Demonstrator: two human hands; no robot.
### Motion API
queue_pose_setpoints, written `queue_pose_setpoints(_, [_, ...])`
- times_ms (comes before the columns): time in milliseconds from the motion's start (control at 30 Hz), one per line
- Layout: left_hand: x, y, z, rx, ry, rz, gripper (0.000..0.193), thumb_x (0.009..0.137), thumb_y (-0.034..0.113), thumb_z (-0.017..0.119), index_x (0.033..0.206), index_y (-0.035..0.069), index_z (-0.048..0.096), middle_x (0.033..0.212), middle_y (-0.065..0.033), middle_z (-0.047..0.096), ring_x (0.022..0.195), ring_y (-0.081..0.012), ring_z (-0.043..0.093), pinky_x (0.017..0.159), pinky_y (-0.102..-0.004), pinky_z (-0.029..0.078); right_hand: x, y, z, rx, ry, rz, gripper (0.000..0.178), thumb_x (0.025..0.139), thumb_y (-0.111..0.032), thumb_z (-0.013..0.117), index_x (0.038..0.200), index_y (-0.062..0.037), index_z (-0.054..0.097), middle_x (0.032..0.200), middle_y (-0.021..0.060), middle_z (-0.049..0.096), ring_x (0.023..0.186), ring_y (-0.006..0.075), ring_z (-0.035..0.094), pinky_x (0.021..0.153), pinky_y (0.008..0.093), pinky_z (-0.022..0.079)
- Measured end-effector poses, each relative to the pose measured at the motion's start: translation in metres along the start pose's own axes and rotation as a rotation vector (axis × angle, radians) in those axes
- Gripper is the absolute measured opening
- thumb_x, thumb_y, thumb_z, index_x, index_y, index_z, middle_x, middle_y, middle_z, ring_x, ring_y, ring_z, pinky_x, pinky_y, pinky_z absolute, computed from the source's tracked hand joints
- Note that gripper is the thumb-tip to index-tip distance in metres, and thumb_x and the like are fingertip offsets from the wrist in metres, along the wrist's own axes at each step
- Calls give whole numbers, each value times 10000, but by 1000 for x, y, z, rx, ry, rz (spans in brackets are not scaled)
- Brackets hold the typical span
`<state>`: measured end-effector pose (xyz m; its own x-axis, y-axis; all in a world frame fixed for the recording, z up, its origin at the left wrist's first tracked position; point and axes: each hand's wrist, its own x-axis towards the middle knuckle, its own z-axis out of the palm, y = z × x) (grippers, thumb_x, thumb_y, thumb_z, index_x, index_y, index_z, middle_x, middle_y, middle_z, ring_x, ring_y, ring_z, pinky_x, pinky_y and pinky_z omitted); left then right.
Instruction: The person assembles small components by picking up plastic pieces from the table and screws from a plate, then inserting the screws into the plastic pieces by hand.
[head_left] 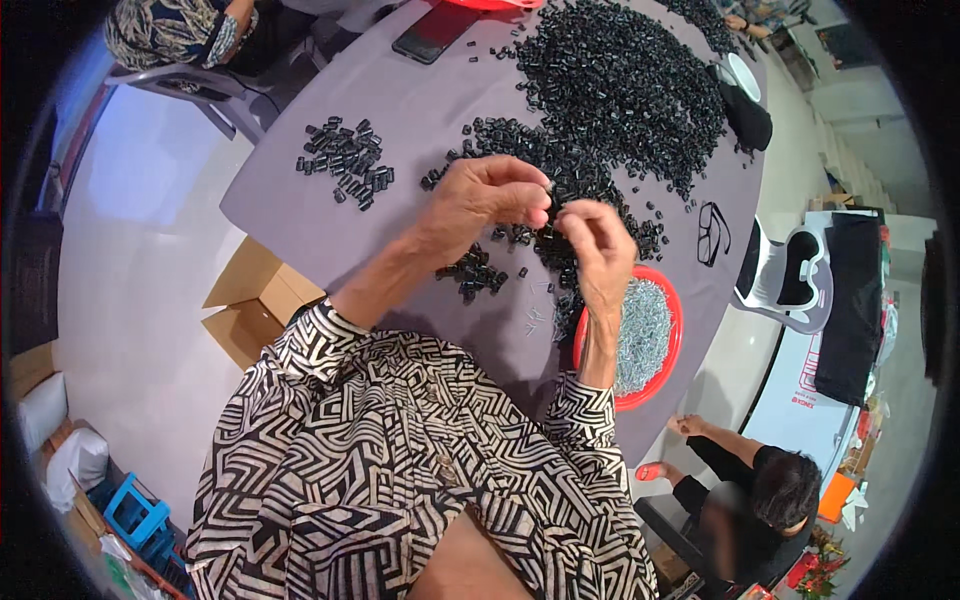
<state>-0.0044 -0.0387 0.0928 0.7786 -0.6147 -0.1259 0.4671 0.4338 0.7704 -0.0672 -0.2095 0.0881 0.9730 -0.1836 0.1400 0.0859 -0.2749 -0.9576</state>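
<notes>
Over the table my left hand (490, 200) is closed in a pinch, its fingertips turned toward the right hand. My right hand (600, 245) also pinches with thumb and forefinger, a short gap from the left fingertips. Whatever sits between the fingers is too small to make out. Beneath and beyond both hands spreads a big heap of small black plastic pieces (620, 85). Beside my right wrist stands a red bowl (677, 345) filled with thin silver metal pins or screws (643, 335). A few loose pins (533, 320) lie on the cloth between my forearms.
A smaller group of black pieces (345, 162) lies on the grey tablecloth (290, 205) at left. Farther off is a dark phone (434, 32); eyeglasses (712, 235) rest at right. A cardboard box (250, 305) is below the left edge. Another person (770, 500) sits lower right.
</notes>
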Motion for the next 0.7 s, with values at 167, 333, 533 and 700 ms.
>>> queue_pose_setpoints(167, [-6, 3, -14, -5, 113, 16, 158, 811, 92, 599, 936, -4, 585, 828, -65, 612, 714, -138, 613, 701, -247, 514, -14, 44, 0, -431, -228, 37, 65, 743, -4, 536, 787, 13, 581, 652, 63, 555, 608, 111, 514, 573, 242, 420])
queue_pose_setpoints(333, [-11, 1, -27, -37, 163, 20, 139, 837, 76, 560, 952, 0, 576, 841, -79, 609, 714, -164, 601, 694, -269, 504, -19, 55, 8, -478, -228, -44, 115, 707, 9, 529, 810, 7, 581, 702, 116, 579, 626, 201, 575, 592, 273, 447])
queue_pose_setpoints(533, [-16, -3, -25, 6, 159, 22, 147, 836, 91, 568, 953, 2, 578, 843, -80, 612, 711, -157, 599, 695, -269, 500, -9, 59, 49, -918, -257, -324, 81, 723, -46, 544, 802, -33, 558, 719, 114, 542, 635, 293, 572, 554, 372, 471])
queue_pose_setpoints(700, [-19, -5, -25, 40, 176, 42, 149, 836, 93, 570, 952, -1, 579, 840, -80, 613, 709, -153, 597, 696, -263, 497, -7, 67, 57, -1028, -265, -360, 32, 726, -63, 535, 757, -55, 538, 681, 99, 500, 605, 287, 558, 498, 398, 459])
